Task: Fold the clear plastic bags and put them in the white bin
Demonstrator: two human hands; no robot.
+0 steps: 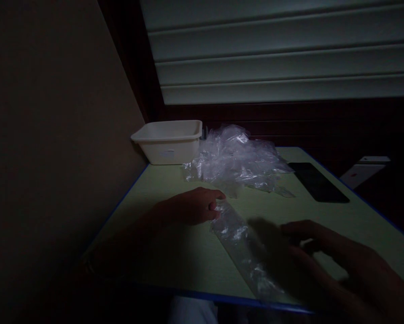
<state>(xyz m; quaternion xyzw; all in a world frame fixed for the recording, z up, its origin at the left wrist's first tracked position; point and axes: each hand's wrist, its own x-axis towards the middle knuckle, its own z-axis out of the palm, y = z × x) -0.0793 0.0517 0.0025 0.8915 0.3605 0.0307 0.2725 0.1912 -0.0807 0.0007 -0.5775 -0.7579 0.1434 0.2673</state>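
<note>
A clear plastic bag (239, 243) lies flat on the pale green table (175, 252), running from the middle toward the near edge. My left hand (191, 206) rests on the table with its fingers closed, pinching the bag's far end. My right hand (326, 256) hovers over the bag's near end with its fingers stretched out and apart; it holds nothing that I can see. The room is dim and my right hand is in shadow.
A heap of crumpled clear plastic bags (235, 159) lies at the back of the table. A white plastic tub (168, 140) stands at the back left by the wall. A dark phone (318, 182) lies flat at the right. Window blinds hang behind.
</note>
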